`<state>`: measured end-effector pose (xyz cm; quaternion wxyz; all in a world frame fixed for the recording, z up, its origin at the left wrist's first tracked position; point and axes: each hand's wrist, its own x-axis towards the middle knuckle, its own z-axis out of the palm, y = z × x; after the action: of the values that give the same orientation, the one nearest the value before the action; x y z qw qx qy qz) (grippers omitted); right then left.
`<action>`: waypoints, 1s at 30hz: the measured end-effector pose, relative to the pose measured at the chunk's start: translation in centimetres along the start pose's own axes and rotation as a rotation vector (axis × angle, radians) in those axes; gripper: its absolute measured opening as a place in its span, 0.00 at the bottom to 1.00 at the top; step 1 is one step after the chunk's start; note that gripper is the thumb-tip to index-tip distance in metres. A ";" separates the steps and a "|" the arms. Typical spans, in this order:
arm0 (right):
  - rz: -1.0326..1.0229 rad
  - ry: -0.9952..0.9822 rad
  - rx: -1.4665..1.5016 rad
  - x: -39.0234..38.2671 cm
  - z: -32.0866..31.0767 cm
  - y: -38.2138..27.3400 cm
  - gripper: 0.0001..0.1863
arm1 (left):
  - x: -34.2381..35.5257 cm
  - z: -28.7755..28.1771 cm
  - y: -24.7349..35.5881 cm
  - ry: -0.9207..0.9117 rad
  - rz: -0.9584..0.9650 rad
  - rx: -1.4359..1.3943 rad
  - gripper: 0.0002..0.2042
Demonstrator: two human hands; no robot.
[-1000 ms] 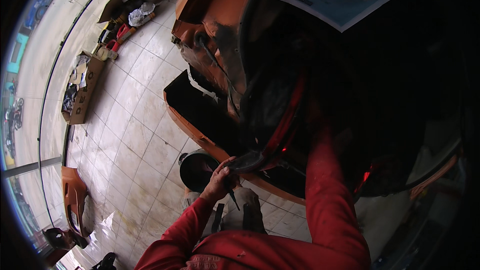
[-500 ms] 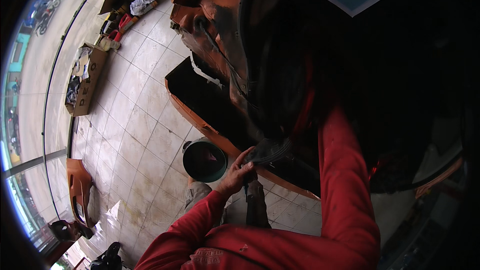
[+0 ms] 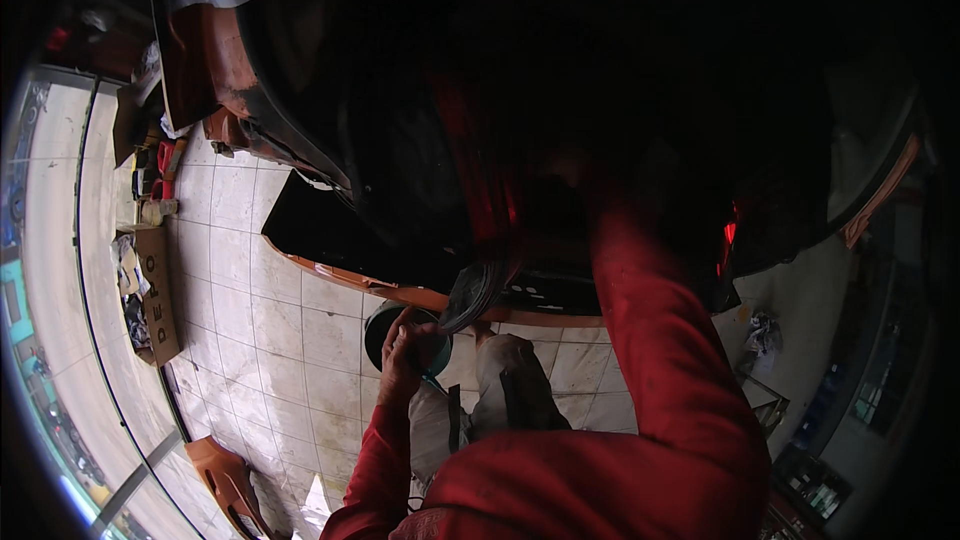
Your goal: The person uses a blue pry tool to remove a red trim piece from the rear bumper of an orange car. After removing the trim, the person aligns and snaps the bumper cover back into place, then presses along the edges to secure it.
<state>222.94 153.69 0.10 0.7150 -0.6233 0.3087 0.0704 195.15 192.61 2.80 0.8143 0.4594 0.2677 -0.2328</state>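
Broadly, a pale tiled floor (image 3: 235, 260) is overhung by an orange vehicle body (image 3: 228, 50), its inside lost in shadow. Below it an orange bumper cover (image 3: 400, 292) is seen lying crosswise. A black ribbed strip (image 3: 475, 295) is found across the bumper's edge, long axis slanted from lower left up to the right, into the dark. A dark green bucket (image 3: 374, 330) is partly covered by the left hand (image 3: 402, 342). The strip's lower end is placed just right of those bent fingers; contact or grip cannot be told. The left hand is judged nearer; the right hand (image 3: 568, 168), barely made out, is reached deep into shadow, finger state unreadable.
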 end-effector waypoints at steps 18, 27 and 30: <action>-0.049 0.006 -0.057 -11.4 -5.1 4.9 0.28 | -4.9 -9.1 -9.3 -0.165 -0.299 0.817 0.17; 0.435 -0.217 -0.270 -30.7 -13.3 21.1 0.28 | -4.2 -6.7 -12.6 -0.290 -0.079 1.258 0.18; 0.510 -0.279 -0.791 -36.8 -16.8 28.9 0.27 | -5.8 -13.1 -14.1 -0.126 -0.089 1.370 0.20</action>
<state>173.57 154.58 -5.49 0.4179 -0.7363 0.3022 0.4381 179.06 198.15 -7.90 0.3438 0.8447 0.0311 -0.4090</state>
